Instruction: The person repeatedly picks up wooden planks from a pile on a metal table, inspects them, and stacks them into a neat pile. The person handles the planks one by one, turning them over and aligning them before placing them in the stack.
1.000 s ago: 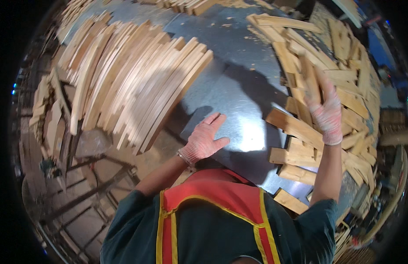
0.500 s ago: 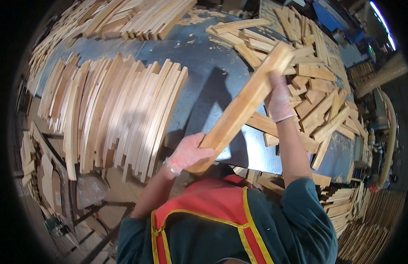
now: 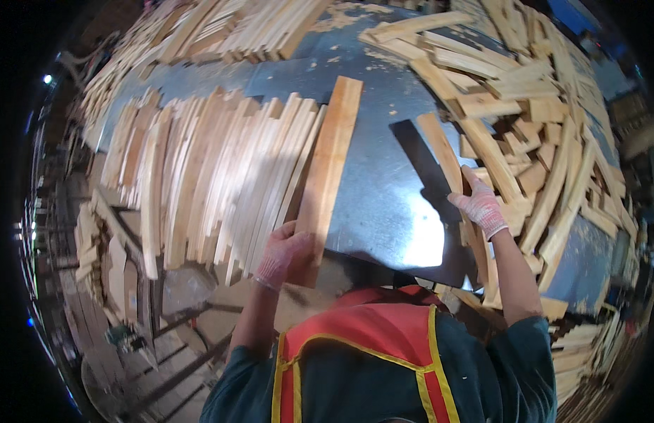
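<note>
My left hand [image 3: 288, 255], in a pale glove, is closed round the near end of a wide wooden plank [image 3: 334, 155]. That plank stands at the right end of a row of wooden strips [image 3: 200, 176], close alongside the last one. Over on the right, my gloved right hand [image 3: 480, 204] grips a narrower wooden strip [image 3: 443, 148], its far end tilted up over the metal table [image 3: 373, 183]. Just beyond that hand lies a jumbled pile of wood pieces [image 3: 531, 176].
More strips [image 3: 270, 32] lie stacked at the far left of the table. Wood shavings [image 3: 352, 15] are scattered along the far side. Below the table's left edge stands a dark metal frame [image 3: 147, 303]. Further boards [image 3: 581, 352] are stacked at the lower right.
The plank, held in both hands before, has moved left against the row, in my left hand alone. My right hand has let go of it and taken hold of another strip by the pile.
</note>
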{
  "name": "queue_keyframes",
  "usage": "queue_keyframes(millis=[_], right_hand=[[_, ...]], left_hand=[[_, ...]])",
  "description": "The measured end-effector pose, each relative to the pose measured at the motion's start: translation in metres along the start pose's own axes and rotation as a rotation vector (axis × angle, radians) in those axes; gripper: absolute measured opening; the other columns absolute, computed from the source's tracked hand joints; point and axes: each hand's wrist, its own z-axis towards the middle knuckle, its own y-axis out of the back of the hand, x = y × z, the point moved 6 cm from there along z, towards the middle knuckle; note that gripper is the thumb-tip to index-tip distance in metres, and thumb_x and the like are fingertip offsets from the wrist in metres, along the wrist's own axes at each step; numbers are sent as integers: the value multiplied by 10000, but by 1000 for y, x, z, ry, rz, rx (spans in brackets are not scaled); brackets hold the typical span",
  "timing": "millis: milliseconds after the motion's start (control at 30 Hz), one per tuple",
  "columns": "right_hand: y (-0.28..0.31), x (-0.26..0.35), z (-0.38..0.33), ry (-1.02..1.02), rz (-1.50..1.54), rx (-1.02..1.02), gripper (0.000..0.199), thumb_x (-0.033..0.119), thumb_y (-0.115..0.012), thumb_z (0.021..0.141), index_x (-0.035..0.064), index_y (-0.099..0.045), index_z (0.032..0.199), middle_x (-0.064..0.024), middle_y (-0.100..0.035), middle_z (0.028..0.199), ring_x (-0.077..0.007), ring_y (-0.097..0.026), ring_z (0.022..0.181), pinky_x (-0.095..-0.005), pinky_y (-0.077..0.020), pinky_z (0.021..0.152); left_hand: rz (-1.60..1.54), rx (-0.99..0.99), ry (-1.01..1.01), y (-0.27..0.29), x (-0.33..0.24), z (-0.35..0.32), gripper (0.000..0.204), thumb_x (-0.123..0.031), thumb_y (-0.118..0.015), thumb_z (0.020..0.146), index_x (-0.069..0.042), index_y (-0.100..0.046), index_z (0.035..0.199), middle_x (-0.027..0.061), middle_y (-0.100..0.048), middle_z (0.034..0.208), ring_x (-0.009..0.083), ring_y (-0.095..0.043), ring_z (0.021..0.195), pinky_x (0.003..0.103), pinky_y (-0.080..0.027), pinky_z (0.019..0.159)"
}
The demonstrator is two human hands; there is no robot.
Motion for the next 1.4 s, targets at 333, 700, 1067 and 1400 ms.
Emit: queue_keyframes(millis=[333,700,1067,1400], right_hand=[[-170,192,94,122,102,246,762,536,-520,1001,-57,-497,1479,-347,-638,1360,-482,-599,1308,-489,-464,1105],[-255,236,-34,20,1049,817,381,199,-789,910,26,-666,1226,-73,-714,1011,-195,-687,908,-381,-572,826],[-106,363,-59,1361,-451,-35,670,144,-831,787,145,-639,1429,-159,-733,1202,-368,-681,1151,-472,-526,1032],[-159,406,-7,1006,40,346,545,276,-801,864,57,-685,1349,-188,-715,1229,-351,-685,1146,-430,-530,1026]], left_hand=[[-345,-284,-192,46,6,-7,299,-148,-723,969,-2,-687,1227,39,-715,980,143,-686,835,301,-590,742],[590,7,-104,47,-13,3,395,-405,-660,1018,-43,-731,1161,88,-735,956,264,-715,893,432,-585,874],[1476,-169,-369,152,-136,-67,250,-316,-709,923,-137,-724,1097,164,-693,1143,283,-670,1088,433,-518,1071],[267,-732,-275,445,-190,-71,463,-197,-820,895,-13,-712,1306,50,-768,1054,156,-720,852,313,-587,815]])
